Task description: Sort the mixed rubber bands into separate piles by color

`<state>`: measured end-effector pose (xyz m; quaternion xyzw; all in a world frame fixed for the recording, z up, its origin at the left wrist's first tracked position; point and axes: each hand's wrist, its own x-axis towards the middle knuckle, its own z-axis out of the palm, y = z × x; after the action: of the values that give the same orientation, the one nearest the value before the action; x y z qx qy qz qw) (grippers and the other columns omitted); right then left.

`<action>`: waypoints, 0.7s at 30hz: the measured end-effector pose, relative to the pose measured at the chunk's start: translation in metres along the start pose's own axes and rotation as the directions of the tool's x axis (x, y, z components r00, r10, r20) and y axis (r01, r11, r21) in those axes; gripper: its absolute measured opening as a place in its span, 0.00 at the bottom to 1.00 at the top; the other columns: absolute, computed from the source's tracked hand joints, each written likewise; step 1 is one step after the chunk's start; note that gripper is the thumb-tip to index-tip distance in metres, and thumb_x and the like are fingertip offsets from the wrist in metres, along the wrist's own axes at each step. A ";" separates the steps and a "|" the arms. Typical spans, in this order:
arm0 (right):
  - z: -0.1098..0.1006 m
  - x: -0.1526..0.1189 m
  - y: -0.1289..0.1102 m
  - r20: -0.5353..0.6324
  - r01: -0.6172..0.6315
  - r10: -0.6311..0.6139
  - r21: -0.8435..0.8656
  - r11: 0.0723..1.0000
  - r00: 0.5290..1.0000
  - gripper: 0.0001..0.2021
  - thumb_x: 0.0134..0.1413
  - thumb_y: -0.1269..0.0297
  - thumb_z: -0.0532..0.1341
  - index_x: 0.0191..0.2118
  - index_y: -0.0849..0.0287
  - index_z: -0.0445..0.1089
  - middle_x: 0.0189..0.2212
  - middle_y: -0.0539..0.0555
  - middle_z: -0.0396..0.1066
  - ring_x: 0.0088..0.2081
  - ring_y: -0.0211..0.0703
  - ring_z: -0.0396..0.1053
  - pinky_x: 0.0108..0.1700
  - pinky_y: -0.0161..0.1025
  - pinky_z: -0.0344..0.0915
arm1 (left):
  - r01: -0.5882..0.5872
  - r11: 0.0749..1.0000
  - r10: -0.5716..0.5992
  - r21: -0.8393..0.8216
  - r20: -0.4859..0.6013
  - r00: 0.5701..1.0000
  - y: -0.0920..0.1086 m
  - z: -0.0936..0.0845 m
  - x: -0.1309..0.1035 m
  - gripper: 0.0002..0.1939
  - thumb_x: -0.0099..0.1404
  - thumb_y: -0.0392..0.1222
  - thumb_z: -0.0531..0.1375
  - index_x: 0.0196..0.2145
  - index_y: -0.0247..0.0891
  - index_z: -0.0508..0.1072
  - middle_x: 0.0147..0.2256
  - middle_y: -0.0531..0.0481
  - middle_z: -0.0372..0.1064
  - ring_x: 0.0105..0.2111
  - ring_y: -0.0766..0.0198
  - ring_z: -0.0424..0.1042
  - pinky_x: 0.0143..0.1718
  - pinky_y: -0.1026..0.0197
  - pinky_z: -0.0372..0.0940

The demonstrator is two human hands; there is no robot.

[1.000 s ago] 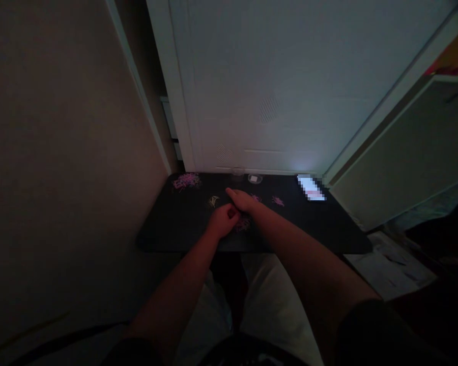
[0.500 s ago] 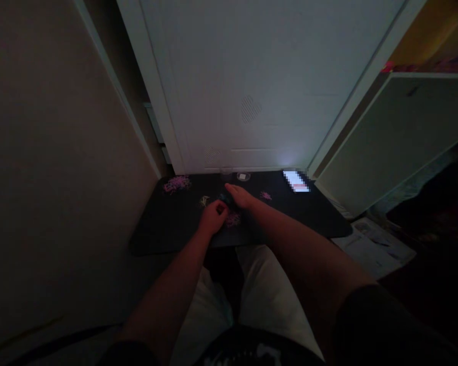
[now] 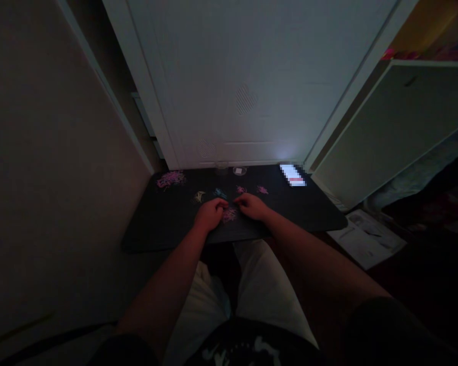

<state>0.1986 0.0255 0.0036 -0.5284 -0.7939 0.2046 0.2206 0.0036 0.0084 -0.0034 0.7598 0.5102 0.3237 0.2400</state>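
Both hands rest low over a pile of small thin pink and pale pieces, which look like tiny loops or strips, on a dark tabletop. My left hand is at the pile's left side, fingers curled together at the tips. Opposite it, my right hand is closed with its fingertips pointing at the pile. Whatever either hand pinches is too small and dark to make out. Just beyond the hands lie a blue heap, a yellowish heap and a small pink heap.
Another pink heap lies to the right. A larger pink-purple pile is at the far left corner. Along the back stand a clear cup, a round clear lid and a lit phone. A white door panel rises behind the table.
My right hand has drawn back toward me from the far heaps and its fingers have curled in. The blue heap and a small pink heap now show. The view has shifted slightly.
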 end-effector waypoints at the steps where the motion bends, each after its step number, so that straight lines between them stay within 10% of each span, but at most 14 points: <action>1: 0.000 0.000 -0.001 0.013 0.009 -0.009 -0.003 1.000 1.000 0.17 0.46 0.76 0.57 0.44 0.61 0.72 0.38 0.55 0.71 0.38 0.40 0.68 0.44 0.37 0.63 | 0.003 1.000 -0.003 -0.020 -0.003 1.000 -0.001 0.000 0.000 0.14 0.60 0.32 0.50 0.39 0.40 0.73 0.37 0.52 0.74 0.39 0.65 0.72 0.44 0.62 0.65; 13: -0.013 0.004 -0.003 0.264 0.034 -0.055 0.084 0.996 0.963 0.27 0.36 0.64 0.68 0.47 0.61 0.70 0.30 0.48 0.68 0.27 0.33 0.62 0.30 0.31 0.57 | 0.033 0.999 -0.034 0.030 0.021 0.999 0.005 -0.002 -0.001 0.14 0.56 0.33 0.53 0.39 0.40 0.73 0.38 0.52 0.74 0.36 0.65 0.72 0.40 0.63 0.65; 21: -0.005 0.003 -0.001 0.185 -0.015 0.000 0.080 0.997 0.983 0.05 0.46 0.68 0.61 0.30 0.61 0.73 0.25 0.50 0.71 0.27 0.33 0.65 0.30 0.30 0.57 | -0.015 1.000 0.013 0.026 0.083 0.996 0.009 -0.005 -0.005 0.13 0.53 0.38 0.58 0.38 0.41 0.73 0.36 0.53 0.74 0.35 0.65 0.71 0.37 0.63 0.65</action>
<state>0.2000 0.0286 0.0087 -0.5005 -0.8000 0.2858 0.1664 0.0042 0.0004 0.0046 0.7793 0.4987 0.2867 0.2487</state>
